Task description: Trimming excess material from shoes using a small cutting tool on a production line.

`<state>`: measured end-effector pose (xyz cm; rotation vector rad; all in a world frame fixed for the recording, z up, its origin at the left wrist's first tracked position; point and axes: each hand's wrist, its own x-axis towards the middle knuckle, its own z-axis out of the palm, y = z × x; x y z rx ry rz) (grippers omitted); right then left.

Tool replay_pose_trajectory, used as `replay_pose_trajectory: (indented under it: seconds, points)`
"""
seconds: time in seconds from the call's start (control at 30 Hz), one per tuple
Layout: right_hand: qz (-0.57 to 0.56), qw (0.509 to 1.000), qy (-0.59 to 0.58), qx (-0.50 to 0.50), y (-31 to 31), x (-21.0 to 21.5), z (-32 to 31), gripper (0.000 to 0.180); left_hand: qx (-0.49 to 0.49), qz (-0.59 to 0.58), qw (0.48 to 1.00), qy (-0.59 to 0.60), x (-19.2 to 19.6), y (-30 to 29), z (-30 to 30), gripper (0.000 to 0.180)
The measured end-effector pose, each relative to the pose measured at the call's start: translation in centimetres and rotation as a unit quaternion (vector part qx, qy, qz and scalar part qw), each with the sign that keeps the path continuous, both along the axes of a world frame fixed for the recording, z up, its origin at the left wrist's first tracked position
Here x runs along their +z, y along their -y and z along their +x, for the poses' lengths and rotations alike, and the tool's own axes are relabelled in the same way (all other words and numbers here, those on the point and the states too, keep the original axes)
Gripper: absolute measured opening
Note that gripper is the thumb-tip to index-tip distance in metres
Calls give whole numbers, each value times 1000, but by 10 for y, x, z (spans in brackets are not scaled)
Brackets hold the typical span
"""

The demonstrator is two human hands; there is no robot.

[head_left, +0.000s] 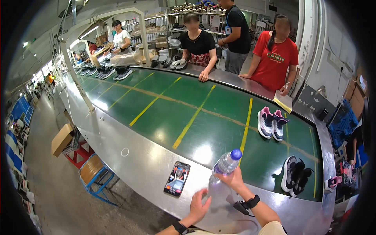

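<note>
My right hand (232, 178) is wrapped round a clear plastic water bottle (221, 166) with a blue cap, held at the near edge of the belt. Below and to the left of it, my left hand (199, 206) hovers by the lower part of the bottle, fingers loosely curved and apart, with nothing seen in them. A smartphone (177, 179) with a lit screen lies on the metal ledge (145, 168) to the left of the bottle. Dark bands circle both of my wrists.
On the green conveyor belt (164, 117) stand white-and-pink sneakers (271, 123) and black sneakers (296, 176). A pink shoe (333, 183) sits at the right rim. Across the belt, people stand, one in a red shirt (275, 60). A blue-framed stool (96, 172) is at the left.
</note>
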<state>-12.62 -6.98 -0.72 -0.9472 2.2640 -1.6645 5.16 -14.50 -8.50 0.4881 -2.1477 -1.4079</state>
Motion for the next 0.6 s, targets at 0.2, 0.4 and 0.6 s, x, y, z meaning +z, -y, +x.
replay_pose_trajectory:
  seconds: [0.2,0.4,0.6]
  points:
    - [9,991,31,130,-40,-19,74,68,-52,-11,992,-116,49,7,12,80]
    - [-10,980,42,192,-49,-45,127,63,-102,-43,979,-171,69,-6,34,93]
    - [45,983,48,171,-50,-77,141,50,-18,-85,985,-148,60,-13,44,89]
